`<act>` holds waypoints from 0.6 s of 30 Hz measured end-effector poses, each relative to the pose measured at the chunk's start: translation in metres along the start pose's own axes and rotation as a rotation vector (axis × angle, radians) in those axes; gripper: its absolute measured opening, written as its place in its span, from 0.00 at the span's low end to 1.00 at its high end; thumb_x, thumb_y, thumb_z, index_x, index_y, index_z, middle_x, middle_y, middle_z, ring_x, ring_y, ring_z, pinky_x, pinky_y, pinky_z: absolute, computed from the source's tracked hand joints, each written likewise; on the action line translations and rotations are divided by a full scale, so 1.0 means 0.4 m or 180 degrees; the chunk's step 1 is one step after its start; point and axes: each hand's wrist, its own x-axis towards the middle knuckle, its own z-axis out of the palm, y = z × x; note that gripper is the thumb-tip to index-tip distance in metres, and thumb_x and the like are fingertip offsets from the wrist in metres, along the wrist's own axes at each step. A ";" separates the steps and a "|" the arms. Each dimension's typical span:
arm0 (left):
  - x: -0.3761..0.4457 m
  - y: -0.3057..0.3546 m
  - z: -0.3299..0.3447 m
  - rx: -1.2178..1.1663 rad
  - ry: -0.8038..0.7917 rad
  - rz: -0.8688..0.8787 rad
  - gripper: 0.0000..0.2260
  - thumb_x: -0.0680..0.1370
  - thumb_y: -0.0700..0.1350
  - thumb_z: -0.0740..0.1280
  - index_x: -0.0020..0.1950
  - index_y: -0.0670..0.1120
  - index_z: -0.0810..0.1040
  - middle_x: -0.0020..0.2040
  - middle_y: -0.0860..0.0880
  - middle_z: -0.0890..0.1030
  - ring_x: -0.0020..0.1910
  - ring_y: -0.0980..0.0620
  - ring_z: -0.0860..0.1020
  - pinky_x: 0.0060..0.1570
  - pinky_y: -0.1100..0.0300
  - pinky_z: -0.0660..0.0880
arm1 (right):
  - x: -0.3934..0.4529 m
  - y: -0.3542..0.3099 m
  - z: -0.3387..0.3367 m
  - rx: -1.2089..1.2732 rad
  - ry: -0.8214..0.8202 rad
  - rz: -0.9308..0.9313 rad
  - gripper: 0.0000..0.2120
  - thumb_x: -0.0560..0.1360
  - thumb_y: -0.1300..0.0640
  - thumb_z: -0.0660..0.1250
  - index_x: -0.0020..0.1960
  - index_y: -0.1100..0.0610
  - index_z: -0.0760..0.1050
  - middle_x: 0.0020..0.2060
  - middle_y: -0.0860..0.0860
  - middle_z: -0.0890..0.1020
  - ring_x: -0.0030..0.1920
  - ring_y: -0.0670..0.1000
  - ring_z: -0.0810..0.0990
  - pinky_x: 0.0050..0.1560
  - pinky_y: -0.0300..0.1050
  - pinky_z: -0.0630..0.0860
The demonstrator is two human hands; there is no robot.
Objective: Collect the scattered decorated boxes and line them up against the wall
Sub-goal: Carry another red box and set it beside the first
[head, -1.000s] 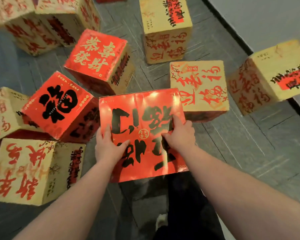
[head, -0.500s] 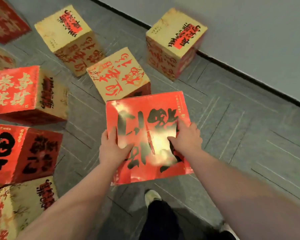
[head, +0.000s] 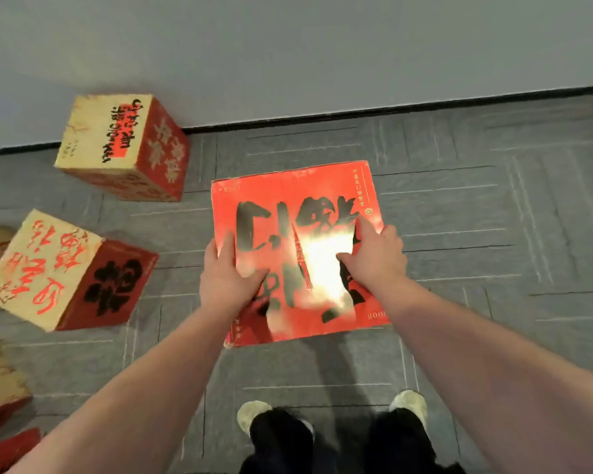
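I hold a red box [head: 288, 200] with black calligraphy on its glossy top, lifted above the grey carpet in the middle of the view. My left hand [head: 226, 275] grips its left edge, thumb on top. My right hand [head: 374, 258] grips its right edge with the fingers lying over the top face. A cream box with a red side [head: 117, 145] stands at the left against the wall [head: 322, 56]. Nearer me, a cream and red box [head: 59, 271] sits apart from the wall.
Parts of more boxes [head: 0, 381] show along the left edge. Grey carpet floor [head: 493, 217] stretches from the held box to the right, up to the black skirting. My feet [head: 408, 405] stand on the carpet below the box.
The view has swung to the right towards the wall while I carry the red box. Most scattered boxes have slid out of view to the left. Both hands keep the same hold.
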 end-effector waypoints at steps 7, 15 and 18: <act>-0.036 0.468 0.276 0.0362 -0.0482 0.0716 0.37 0.66 0.55 0.76 0.72 0.51 0.64 0.71 0.43 0.63 0.67 0.43 0.69 0.63 0.49 0.71 | 0.047 0.432 -0.299 0.0478 0.0381 0.0716 0.31 0.73 0.46 0.70 0.72 0.48 0.61 0.62 0.59 0.66 0.64 0.63 0.67 0.60 0.58 0.69; -0.094 0.976 0.556 0.0676 -0.0973 0.1703 0.37 0.68 0.54 0.75 0.73 0.54 0.62 0.72 0.47 0.62 0.66 0.45 0.70 0.60 0.52 0.71 | 0.072 0.849 -0.592 0.1003 0.0785 0.1625 0.27 0.72 0.46 0.69 0.68 0.49 0.64 0.60 0.59 0.67 0.63 0.64 0.68 0.60 0.58 0.68; -0.088 1.113 0.636 0.0721 -0.1162 0.2022 0.38 0.68 0.55 0.75 0.73 0.54 0.61 0.72 0.47 0.62 0.67 0.45 0.68 0.61 0.51 0.71 | 0.088 0.940 -0.666 0.1050 0.0933 0.1919 0.27 0.72 0.45 0.70 0.67 0.49 0.65 0.60 0.59 0.67 0.63 0.63 0.68 0.60 0.58 0.69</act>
